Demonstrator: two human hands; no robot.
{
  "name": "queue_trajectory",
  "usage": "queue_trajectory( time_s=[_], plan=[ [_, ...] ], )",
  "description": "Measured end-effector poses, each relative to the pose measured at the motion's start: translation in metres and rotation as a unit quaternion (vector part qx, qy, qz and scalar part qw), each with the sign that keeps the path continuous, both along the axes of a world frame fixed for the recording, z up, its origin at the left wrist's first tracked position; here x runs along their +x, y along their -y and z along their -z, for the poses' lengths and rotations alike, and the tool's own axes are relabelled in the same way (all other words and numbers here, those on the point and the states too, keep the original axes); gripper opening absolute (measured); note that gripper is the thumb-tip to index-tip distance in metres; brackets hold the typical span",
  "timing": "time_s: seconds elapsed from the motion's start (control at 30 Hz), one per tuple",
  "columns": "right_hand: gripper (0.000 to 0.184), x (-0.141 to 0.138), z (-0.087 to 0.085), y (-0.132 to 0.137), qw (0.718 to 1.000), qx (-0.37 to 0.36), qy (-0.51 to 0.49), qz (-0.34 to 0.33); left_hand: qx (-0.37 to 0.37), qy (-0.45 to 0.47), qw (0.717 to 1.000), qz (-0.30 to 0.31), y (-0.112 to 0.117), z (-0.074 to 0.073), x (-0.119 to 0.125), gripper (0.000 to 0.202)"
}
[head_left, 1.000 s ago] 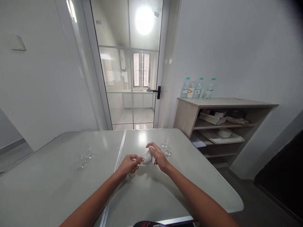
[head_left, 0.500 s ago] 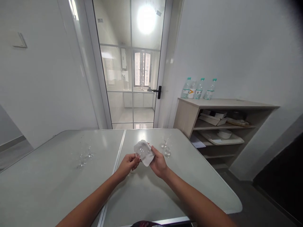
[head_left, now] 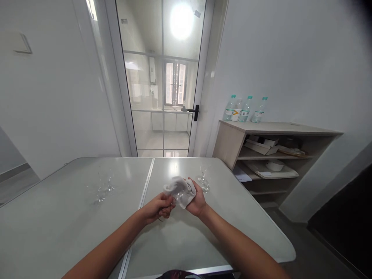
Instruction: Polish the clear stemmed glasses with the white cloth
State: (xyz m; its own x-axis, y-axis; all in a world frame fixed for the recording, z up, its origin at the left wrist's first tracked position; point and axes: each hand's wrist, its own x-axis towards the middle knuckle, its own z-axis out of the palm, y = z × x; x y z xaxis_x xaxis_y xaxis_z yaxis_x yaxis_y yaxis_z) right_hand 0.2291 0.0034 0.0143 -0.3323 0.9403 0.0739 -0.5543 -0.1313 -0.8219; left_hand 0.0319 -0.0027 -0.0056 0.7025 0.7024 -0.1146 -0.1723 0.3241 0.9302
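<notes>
A clear stemmed glass [head_left: 179, 195] is tilted above the table, its bowl lying against a white cloth [head_left: 176, 183]. My left hand [head_left: 159, 207] pinches the glass low, around its stem; part of the foot shows below the fingers. Wrapped partly around the bowl, the cloth is in my right hand [head_left: 198, 200], with the fingers hidden behind it. Close beyond my right hand stand clear stemmed glasses [head_left: 205, 187]. More clear glasses [head_left: 101, 195] stand on the left part of the table.
The pale table [head_left: 221, 240] has a metal seam [head_left: 147, 180] across it. At right stands a wooden shelf unit [head_left: 229, 143] with several plastic bottles [head_left: 245, 110] on top and trays and a white bowl [head_left: 274, 166] inside. A glass door [head_left: 177, 128] is behind the table.
My right hand has shifted slightly right and down. The cloth is now more bunched around the bowl, and the glass has turned a little. My left hand stays on the stem.
</notes>
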Motion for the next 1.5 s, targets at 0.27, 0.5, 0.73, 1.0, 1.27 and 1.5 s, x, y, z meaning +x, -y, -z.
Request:
queue_trajectory(
  time_s=[0.27,0.5,0.73,1.0,1.27,1.5],
  plan=[
    [0.045,-0.008,0.019,0.0,0.923,0.287,0.18,0.181,0.054,-0.001,0.989,-0.136,-0.005,0.002,0.008,0.054],
    [0.038,0.007,-0.006,0.005,0.606,0.599,0.499,0.157,0.244,-0.152,0.937,-0.201,-0.005,0.002,0.01,0.047],
    [0.019,0.001,-0.008,0.002,0.798,0.335,0.488,0.115,0.553,-0.362,0.719,-0.215,0.005,0.009,0.003,0.015],
    [0.029,0.009,0.001,-0.011,0.953,0.152,0.261,-0.003,0.587,-0.339,0.711,-0.186,-0.003,0.014,-0.009,0.025],
    [0.029,-0.012,0.007,-0.004,0.995,-0.016,-0.102,0.003,0.382,-0.154,0.885,-0.218,-0.006,0.011,-0.002,0.049],
    [0.045,-0.033,0.02,0.011,0.995,0.078,-0.028,0.049,0.223,-0.074,0.935,-0.264,-0.01,0.021,0.016,0.058]
  ],
)
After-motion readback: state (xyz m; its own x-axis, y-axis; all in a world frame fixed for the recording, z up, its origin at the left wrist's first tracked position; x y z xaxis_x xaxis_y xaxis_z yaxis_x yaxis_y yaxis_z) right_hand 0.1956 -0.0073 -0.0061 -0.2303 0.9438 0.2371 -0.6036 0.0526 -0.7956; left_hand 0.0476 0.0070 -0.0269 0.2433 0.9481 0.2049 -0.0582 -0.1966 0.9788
